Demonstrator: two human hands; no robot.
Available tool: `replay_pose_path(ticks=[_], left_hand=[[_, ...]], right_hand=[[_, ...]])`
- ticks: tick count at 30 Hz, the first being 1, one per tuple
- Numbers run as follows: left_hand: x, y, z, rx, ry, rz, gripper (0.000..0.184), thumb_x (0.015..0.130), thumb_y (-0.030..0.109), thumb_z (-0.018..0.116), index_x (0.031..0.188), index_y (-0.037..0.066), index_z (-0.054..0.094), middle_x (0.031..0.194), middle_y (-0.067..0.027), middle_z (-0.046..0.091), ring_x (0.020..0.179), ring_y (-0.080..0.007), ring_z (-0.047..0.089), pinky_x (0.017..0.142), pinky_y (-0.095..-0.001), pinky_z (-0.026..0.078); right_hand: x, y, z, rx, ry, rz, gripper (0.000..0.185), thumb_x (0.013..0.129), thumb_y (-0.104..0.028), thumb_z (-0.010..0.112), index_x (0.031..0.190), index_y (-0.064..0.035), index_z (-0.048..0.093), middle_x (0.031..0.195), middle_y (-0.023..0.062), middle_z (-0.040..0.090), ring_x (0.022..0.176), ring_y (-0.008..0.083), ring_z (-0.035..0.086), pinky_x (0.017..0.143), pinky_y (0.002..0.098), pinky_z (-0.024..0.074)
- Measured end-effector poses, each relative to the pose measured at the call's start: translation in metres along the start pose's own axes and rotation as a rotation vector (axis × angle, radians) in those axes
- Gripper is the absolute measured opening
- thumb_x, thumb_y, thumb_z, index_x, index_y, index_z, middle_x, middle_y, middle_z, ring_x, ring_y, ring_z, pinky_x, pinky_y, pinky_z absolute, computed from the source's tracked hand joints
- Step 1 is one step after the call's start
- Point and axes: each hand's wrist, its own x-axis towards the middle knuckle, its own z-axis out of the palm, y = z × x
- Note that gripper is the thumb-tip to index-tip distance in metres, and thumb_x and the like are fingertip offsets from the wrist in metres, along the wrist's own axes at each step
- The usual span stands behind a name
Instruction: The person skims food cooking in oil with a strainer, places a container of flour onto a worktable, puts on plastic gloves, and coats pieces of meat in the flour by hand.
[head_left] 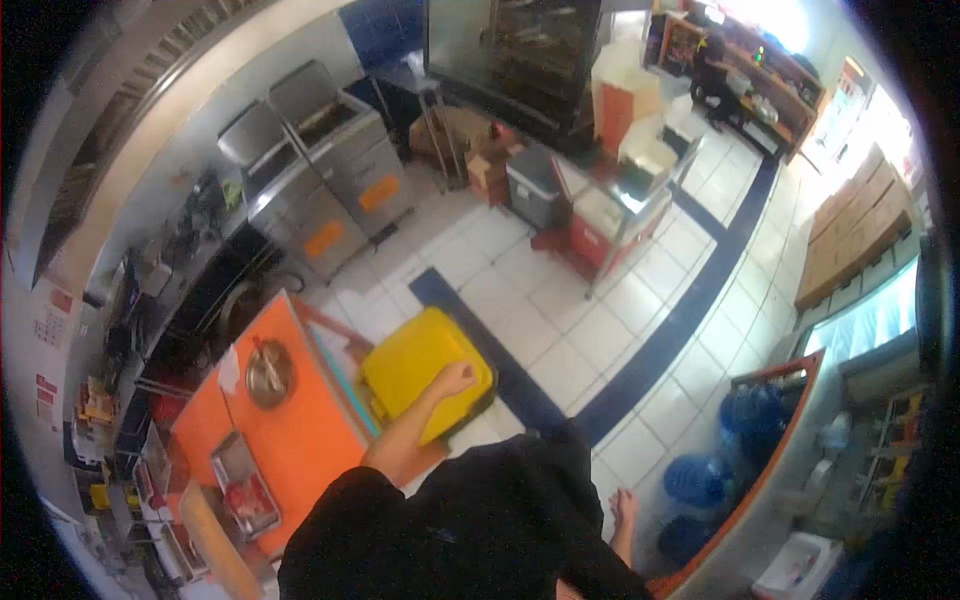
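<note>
My left hand (455,379) is curled into a loose fist, with nothing visible in it. It is in front of the yellow lid (420,365) of a bin, as I see it from above; whether it touches the lid I cannot tell. My right hand (623,507) hangs low by my side with its fingers loosely bent and a little apart, holding nothing I can see. Nearest to it are the blue water jugs (697,480). On the orange table (310,420) to my left sit a round metal bowl (269,374) and a metal tray (232,460) with red meat-like pieces.
Steel fryer-like units (320,190) stand along the far left wall. Ahead are a grey cooler (538,185), a red cooler (590,240) and a glass-fronted cabinet (515,60). Cardboard boxes (855,230) stack at right. A person (712,80) is by the far counter.
</note>
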Motion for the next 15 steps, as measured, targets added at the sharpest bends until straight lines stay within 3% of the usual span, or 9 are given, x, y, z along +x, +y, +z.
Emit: replay_pose_path(ticks=[2,3,4,5,7,8,10,12,15], left_hand=[[0.096,0.039,-0.038,0.013,0.086,0.159,0.025,0.085,0.024,0.067,0.103,0.006,0.068,0.088,-0.0157,0.071,0.084,-0.0314,0.069,0.075,-0.0405,0.053],[0.142,0.058,-0.056,0.039,0.118,0.212,0.026,0.086,0.022,0.067,0.108,0.008,0.068,0.090,-0.0154,0.071,0.086,-0.0312,0.069,0.076,-0.0398,0.053],[0.181,0.086,-0.081,0.002,0.042,0.112,0.031,0.086,0.022,0.069,0.110,0.003,0.067,0.093,-0.0135,0.072,0.084,-0.0237,0.069,0.076,-0.0366,0.054],[0.224,0.098,-0.101,0.019,0.037,0.143,0.031,0.086,0.022,0.069,0.110,0.003,0.067,0.093,-0.0135,0.072,0.084,-0.0237,0.069,0.076,-0.0366,0.054],[0.316,0.121,-0.147,0.207,0.028,0.380,0.026,0.083,0.026,0.068,0.102,0.007,0.071,0.091,-0.0166,0.071,0.088,-0.0346,0.068,0.077,-0.0438,0.053],[0.355,0.141,-0.175,0.388,0.111,0.393,0.025,0.081,0.025,0.070,0.097,0.007,0.071,0.092,-0.0161,0.071,0.089,-0.0356,0.068,0.078,-0.0447,0.052],[0.425,0.172,-0.243,0.417,0.183,0.336,0.024,0.079,0.025,0.072,0.093,0.006,0.071,0.095,-0.0162,0.071,0.093,-0.0361,0.067,0.081,-0.0442,0.052],[0.473,0.208,-0.312,0.262,0.279,0.450,0.029,0.079,0.023,0.072,0.102,0.006,0.070,0.105,-0.0167,0.070,0.101,-0.0343,0.066,0.085,-0.0428,0.051],[0.525,0.264,-0.398,0.339,0.473,0.580,0.038,0.079,0.017,0.072,0.114,0.006,0.067,0.114,-0.0165,0.068,0.106,-0.0320,0.064,0.089,-0.0420,0.051]], right_hand=[[0.010,-0.012,0.002,0.023,0.022,0.109,0.022,0.091,-0.024,0.063,0.103,-0.0065,0.056,0.076,0.0079,0.061,0.054,0.0181,0.057,0.042,0.0312,0.0426],[0.072,0.056,-0.006,0.114,0.030,0.020,0.021,0.091,-0.023,0.062,0.102,-0.0059,0.057,0.075,0.0085,0.061,0.055,0.0181,0.057,0.044,0.0301,0.0440],[0.063,0.030,0.008,-0.002,0.029,0.120,0.021,0.091,-0.023,0.063,0.101,-0.0058,0.058,0.075,0.0084,0.061,0.055,0.0181,0.057,0.044,0.0302,0.0441],[0.055,0.004,0.025,-0.081,0.019,0.169,0.020,0.091,-0.023,0.063,0.100,-0.0057,0.058,0.075,0.0084,0.061,0.056,0.0180,0.057,0.045,0.0304,0.0441],[0.057,-0.042,0.070,-0.175,-0.032,0.216,0.020,0.091,-0.024,0.063,0.098,-0.0056,0.059,0.075,0.0082,0.061,0.056,0.0179,0.057,0.045,0.0308,0.0443],[0.065,-0.067,0.091,-0.209,-0.058,0.214,0.020,0.091,-0.024,0.063,0.097,-0.0055,0.060,0.075,0.0081,0.062,0.056,0.0178,0.057,0.045,0.0310,0.0444],[0.091,-0.125,0.130,-0.275,-0.121,0.197,0.019,0.090,-0.024,0.063,0.095,-0.0053,0.060,0.075,0.0080,0.062,0.057,0.0177,0.057,0.046,0.0314,0.0446],[0.124,-0.187,0.165,-0.333,-0.177,0.158,0.019,0.090,-0.024,0.064,0.093,-0.0051,0.061,0.075,0.0078,0.062,0.058,0.0176,0.057,0.047,0.0317,0.0447],[0.173,-0.289,0.208,-0.400,-0.223,0.063,0.020,0.090,-0.024,0.064,0.090,-0.0049,0.063,0.075,0.0076,0.062,0.058,0.0174,0.057,0.048,0.0323,0.0450]])
